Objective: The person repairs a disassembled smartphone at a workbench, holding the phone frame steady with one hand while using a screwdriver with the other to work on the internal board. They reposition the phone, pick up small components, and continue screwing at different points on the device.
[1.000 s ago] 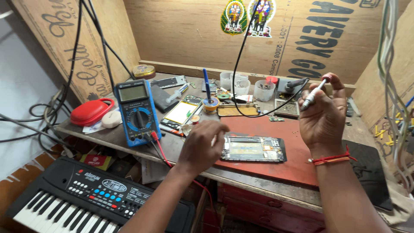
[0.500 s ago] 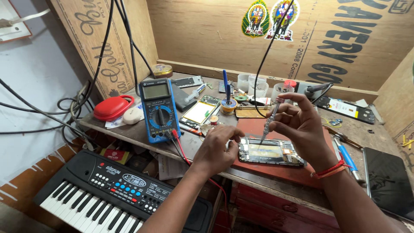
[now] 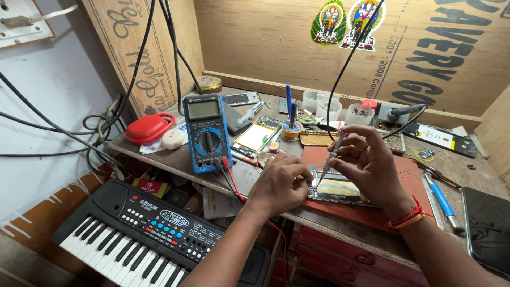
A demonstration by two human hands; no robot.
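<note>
An opened phone (image 3: 340, 191) lies flat on a red mat (image 3: 409, 183) at the bench's front edge. My left hand (image 3: 279, 183) rests on the phone's left end, fingers curled, pinning it down. My right hand (image 3: 369, 162) grips a slim grey soldering iron (image 3: 330, 157) like a pen, its black cable running up and away. The iron's tip points down at the phone's left part, right beside my left fingertips. A red thread band circles my right wrist.
A blue multimeter (image 3: 207, 133) with red and black leads stands left of the phone. A red case (image 3: 149, 127), a phone screen (image 3: 255, 137), small plastic cups (image 3: 329, 106) and a solder spool (image 3: 291, 129) sit behind. A black keyboard (image 3: 143, 234) lies below the bench. Tools (image 3: 441, 199) and a dark tablet (image 3: 489, 226) lie right.
My right hand came down from shoulder height with the soldering iron and brought its tip to the phone. My left hand stayed on the phone's left end. The view shifted left.
</note>
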